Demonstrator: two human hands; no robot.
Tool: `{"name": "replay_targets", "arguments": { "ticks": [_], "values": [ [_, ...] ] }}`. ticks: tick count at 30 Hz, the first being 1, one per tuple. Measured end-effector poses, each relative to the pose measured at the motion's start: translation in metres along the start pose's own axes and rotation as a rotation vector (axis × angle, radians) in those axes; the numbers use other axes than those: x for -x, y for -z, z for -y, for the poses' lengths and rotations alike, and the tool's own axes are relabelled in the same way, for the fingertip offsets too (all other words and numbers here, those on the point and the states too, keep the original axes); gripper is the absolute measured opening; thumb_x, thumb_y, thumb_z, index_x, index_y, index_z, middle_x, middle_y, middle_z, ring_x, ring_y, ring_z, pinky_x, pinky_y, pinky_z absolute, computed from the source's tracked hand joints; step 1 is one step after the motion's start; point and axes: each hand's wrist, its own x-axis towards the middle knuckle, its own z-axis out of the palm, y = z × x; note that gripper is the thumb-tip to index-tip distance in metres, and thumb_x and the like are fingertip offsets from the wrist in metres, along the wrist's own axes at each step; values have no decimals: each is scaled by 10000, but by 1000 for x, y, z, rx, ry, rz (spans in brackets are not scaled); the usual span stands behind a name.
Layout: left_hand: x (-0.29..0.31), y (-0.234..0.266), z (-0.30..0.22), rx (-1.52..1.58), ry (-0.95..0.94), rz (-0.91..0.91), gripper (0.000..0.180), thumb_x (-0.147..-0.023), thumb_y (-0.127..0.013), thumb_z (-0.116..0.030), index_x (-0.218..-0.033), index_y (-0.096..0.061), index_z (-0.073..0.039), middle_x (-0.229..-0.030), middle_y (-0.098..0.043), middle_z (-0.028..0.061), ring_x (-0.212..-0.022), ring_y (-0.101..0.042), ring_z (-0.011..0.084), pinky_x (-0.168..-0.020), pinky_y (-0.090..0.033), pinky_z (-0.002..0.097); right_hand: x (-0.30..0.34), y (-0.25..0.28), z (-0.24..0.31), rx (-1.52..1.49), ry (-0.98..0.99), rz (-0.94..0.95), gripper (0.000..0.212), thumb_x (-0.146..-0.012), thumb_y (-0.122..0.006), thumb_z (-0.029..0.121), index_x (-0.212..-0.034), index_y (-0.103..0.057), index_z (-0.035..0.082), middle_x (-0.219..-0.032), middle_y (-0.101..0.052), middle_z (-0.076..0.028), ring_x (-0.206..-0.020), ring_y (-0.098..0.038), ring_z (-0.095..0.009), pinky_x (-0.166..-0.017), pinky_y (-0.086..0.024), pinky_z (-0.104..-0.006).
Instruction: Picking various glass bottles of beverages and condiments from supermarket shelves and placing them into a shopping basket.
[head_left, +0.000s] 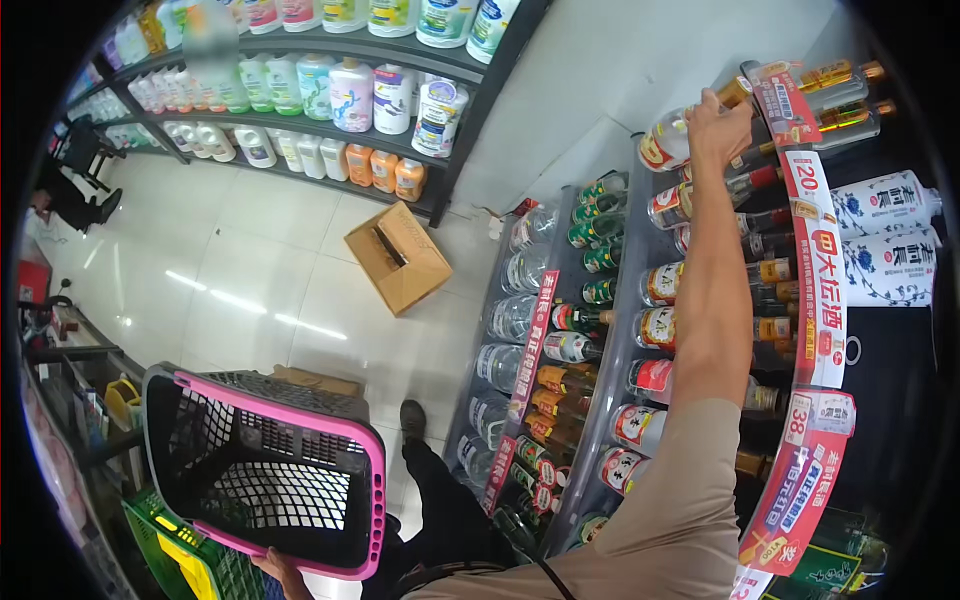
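Note:
My right hand (718,132) reaches up to the far end of a shelf, its fingers closed round the neck of a clear glass bottle (664,142) with a red-and-white label and a gold cap. That bottle lies at the end of a row of similar labelled bottles (657,327). At the lower left, my left hand (281,574) grips the rim of a black plastic shopping basket (372,500) with a pink edge. The basket hangs tilted, and I see nothing in it. Part of my left hand is hidden by the basket.
A lower shelf holds large clear jugs (500,367) and green bottles (598,232). Red price strips (820,290) run along the upper shelf, before white patterned bottles (885,208). An open cardboard box (425,275) stands on the tiles. Detergent shelves (310,128) line the far left.

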Motion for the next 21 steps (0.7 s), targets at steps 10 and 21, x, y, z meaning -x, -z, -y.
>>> {"name": "replay_targets", "arguments": {
  "ticks": [10,21],
  "values": [
    [-2,6,11,-327,-84,-159,550,-787,-646,-121,-1251,-399,41,-1117,-507,163,-1051,-492,264,-947,-381,397,92,22,108,36,436,246,433,-780,-700,368,-957,-639,-22,-886,-675,-147,-778,-662,-284,-722,-501,-378],
    [30,13,-34,130,-22,88,677,-794,-626,-20,-1359,-253,-22,-1158,-503,142,-1026,-522,232,-900,-453,362,375,130,293,-568,300,672,192,-844,-688,152,-944,-613,6,-680,-594,-14,-550,-521,-44,-489,-379,-189]
  ]
}}
